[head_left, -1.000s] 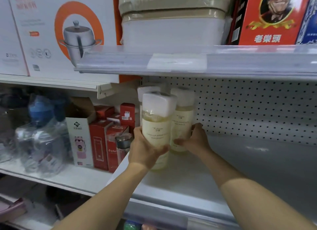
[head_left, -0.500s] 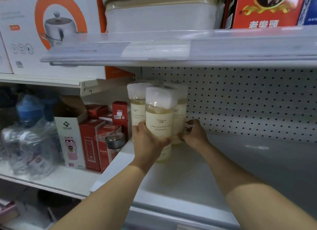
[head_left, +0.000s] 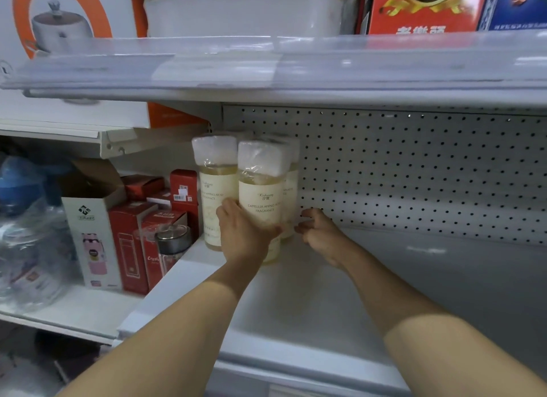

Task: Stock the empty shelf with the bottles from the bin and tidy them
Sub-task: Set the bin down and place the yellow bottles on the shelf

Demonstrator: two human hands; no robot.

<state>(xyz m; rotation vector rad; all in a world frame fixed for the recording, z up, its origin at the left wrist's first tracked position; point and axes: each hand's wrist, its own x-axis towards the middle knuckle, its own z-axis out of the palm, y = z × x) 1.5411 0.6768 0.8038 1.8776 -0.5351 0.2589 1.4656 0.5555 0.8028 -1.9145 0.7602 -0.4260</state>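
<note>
My left hand (head_left: 242, 233) holds the front bottle (head_left: 262, 201) on the white shelf (head_left: 310, 302).

My fingers wrap around its lower half, so I cannot see that part. It stands at the back left corner, touching two more bottles: the left bottle (head_left: 214, 189) and the back bottle (head_left: 291, 195), which is mostly hidden. My right hand (head_left: 321, 233) is just beside them, fingers curled, holding nothing. All the caps are wrapped in cloudy plastic. Only some label words can be read. The back wall (head_left: 414, 171) is grey with little holes. The upper shelf (head_left: 266, 71) is blurry. Red boxes (head_left: 130, 242) and a big water jug (head_left: 32, 248) sit to the left.
</note>
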